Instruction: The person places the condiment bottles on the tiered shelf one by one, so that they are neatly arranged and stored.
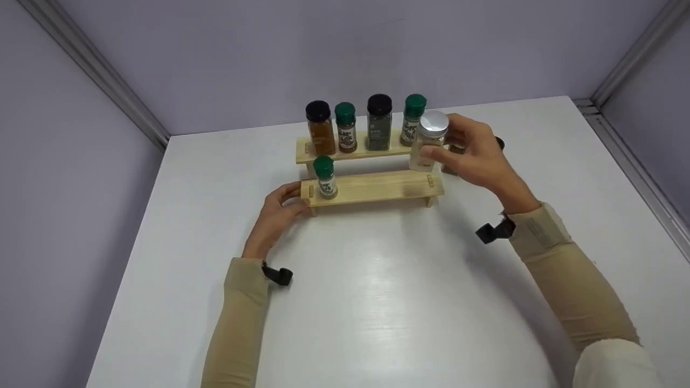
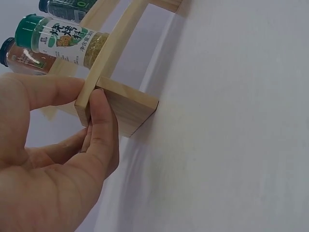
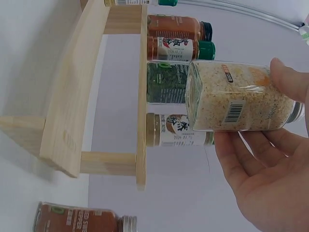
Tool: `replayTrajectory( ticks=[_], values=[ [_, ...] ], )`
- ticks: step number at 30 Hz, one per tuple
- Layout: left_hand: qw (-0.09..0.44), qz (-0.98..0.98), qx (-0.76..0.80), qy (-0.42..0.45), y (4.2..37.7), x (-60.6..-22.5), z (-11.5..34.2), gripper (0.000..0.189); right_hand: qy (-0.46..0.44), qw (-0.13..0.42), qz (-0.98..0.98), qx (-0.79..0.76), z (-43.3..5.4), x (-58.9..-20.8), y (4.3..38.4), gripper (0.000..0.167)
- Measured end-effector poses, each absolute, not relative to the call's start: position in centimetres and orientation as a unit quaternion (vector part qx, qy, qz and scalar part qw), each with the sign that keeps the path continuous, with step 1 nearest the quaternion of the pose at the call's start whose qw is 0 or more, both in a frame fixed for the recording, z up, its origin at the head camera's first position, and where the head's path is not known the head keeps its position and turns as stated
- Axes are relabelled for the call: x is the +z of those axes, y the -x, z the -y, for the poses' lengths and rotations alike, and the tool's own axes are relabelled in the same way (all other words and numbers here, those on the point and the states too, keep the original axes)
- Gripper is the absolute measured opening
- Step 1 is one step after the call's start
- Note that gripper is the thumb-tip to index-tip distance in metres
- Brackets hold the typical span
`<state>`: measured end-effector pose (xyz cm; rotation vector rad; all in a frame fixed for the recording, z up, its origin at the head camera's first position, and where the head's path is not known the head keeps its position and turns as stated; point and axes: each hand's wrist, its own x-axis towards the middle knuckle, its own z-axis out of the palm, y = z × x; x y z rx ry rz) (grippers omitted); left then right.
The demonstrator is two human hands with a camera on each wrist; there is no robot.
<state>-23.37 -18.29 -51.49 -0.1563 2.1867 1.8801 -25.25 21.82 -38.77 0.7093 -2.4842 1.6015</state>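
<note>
Jar (image 3: 236, 96) — aloft in right grip (image 1: 477, 156)

Left hand (image 1: 275, 213) low, right hand (image 1: 478, 157) aloft

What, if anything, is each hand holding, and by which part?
The right hand holds the silver-lidded jar by the sides of its clear body; the left hand grips the rack's lower wooden shelf at its left end.
</note>
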Motion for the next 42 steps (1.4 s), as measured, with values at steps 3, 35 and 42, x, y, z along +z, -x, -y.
replayTrajectory(
  ticks=[3,35,42],
  values=[
    [0.123,-0.751,0.647,0.05,23.3,-51.5,18.4,0.065,-0.249,0.048,0.81,0.529,-20.5,-38.8,25.5,0.047],
    [0.128,-0.759,0.637,0.043,23.3,-51.4,18.5,0.063,-0.277,-0.048,0.787,0.549,-11.6,-44.0,27.2,0.052],
    [0.12,-0.763,0.634,0.043,23.1,-51.4,18.4,0.069,-0.266,-0.073,0.779,0.564,-11.3,-45.2,27.6,0.054]
  ],
)
